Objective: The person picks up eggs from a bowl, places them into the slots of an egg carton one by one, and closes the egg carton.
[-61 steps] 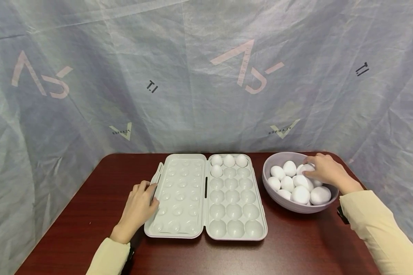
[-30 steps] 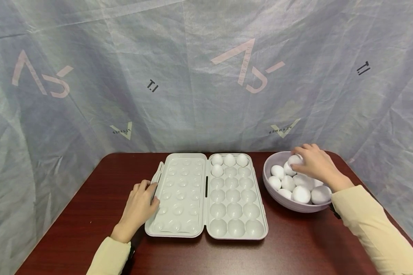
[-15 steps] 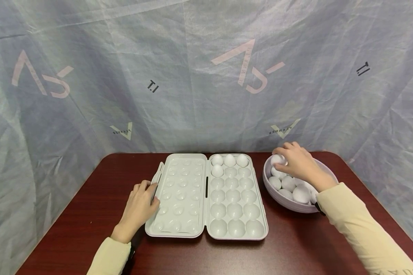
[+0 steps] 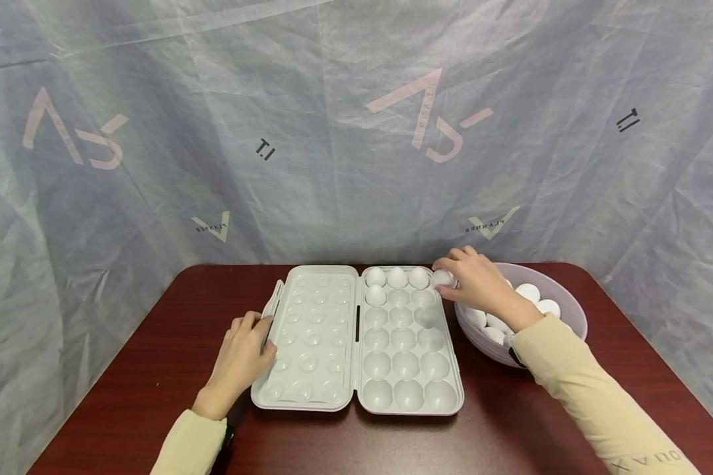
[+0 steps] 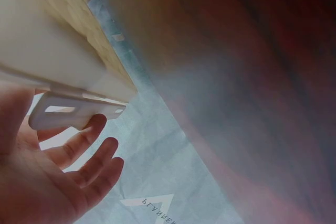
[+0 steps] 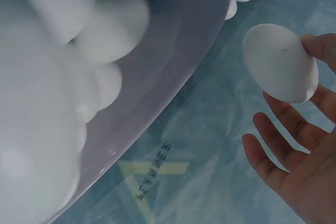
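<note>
My right hand (image 4: 480, 282) pinches a white egg (image 4: 443, 278) between thumb and fingers, beside the far right corner of an open egg carton. In the right wrist view this egg (image 6: 281, 63) hangs clear of the bowl, with the other fingers spread below. The carton's cupped half (image 4: 390, 349) has a full far row of eggs (image 4: 397, 278), plus one egg (image 4: 376, 295) at the left of the second row. My left hand (image 4: 237, 359) holds the outer edge of the carton's lid (image 4: 309, 320) by its latch flap (image 5: 73, 109); an index fingertip touches the flap.
A lilac bowl (image 4: 545, 282) stands right of the carton, partly behind my right forearm. Several white eggs (image 4: 528, 293) lie in it. Everything stands on a dark red-brown table (image 4: 154, 369). A printed grey-blue sheet (image 4: 333, 165) hangs behind it.
My right hand has lifted an egg out of the bowl and carried it left to the carton's far right corner. The left hand has stayed in place.
</note>
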Demonstrator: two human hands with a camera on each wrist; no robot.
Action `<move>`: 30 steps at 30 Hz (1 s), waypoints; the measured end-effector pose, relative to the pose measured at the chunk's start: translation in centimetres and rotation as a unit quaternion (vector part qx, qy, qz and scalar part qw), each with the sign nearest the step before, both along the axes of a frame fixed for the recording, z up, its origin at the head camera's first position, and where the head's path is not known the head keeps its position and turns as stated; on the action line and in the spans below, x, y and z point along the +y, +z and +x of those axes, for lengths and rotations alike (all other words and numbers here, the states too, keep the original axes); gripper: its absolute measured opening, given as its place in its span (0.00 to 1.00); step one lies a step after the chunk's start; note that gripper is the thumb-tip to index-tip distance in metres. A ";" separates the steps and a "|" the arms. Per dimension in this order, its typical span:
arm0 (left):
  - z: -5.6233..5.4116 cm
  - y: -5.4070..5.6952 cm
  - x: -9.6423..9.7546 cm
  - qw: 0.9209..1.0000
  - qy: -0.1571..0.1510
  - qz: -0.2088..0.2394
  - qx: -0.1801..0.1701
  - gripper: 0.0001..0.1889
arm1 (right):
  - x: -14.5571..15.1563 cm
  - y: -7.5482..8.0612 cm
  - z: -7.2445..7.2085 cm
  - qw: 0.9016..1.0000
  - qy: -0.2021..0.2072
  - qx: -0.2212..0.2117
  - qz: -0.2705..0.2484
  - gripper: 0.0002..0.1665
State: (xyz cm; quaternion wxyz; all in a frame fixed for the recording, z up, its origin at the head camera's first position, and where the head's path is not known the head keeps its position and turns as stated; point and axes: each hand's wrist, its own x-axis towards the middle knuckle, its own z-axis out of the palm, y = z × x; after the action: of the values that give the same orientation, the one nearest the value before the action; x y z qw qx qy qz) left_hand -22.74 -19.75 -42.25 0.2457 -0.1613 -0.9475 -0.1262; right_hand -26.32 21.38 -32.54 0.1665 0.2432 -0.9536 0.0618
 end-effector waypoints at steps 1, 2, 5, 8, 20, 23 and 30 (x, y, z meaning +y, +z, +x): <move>0.0 0.0 0.0 1.000 -0.001 0.000 0.000 0.20 | -0.3 0.0 0.0 1.000 0.002 0.000 0.003 0.20; 0.0 0.0 0.0 1.000 -0.001 0.000 0.000 0.20 | -0.6 0.0 -0.1 1.000 0.003 -0.001 0.005 0.20; 0.0 0.1 0.0 1.000 0.000 -0.001 -0.001 0.20 | -1.4 -0.2 -0.4 1.000 0.009 -0.005 0.008 0.20; 0.1 0.1 0.0 1.000 0.003 -0.002 -0.003 0.20 | -2.1 -0.5 -0.7 1.000 0.012 -0.015 0.006 0.20; 0.3 0.2 0.2 1.000 0.000 0.000 -0.008 0.20 | -4.8 -1.8 -2.4 0.998 0.003 -0.061 -0.006 0.24; 0.3 0.2 0.2 1.000 0.000 0.000 -0.008 0.20 | -5.2 -2.3 -2.8 0.998 0.006 -0.057 -0.006 0.26; 0.2 0.2 0.2 1.000 -0.003 0.000 -0.006 0.20 | -5.8 -3.8 -3.7 0.998 -0.001 -0.063 -0.008 0.22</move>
State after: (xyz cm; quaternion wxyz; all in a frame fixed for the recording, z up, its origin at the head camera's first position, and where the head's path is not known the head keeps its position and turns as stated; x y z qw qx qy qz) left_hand -22.52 -19.58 -42.01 0.2395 -0.1630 -0.9485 -0.1282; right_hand -29.99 15.60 -36.31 0.1078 0.2368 -0.9619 0.0846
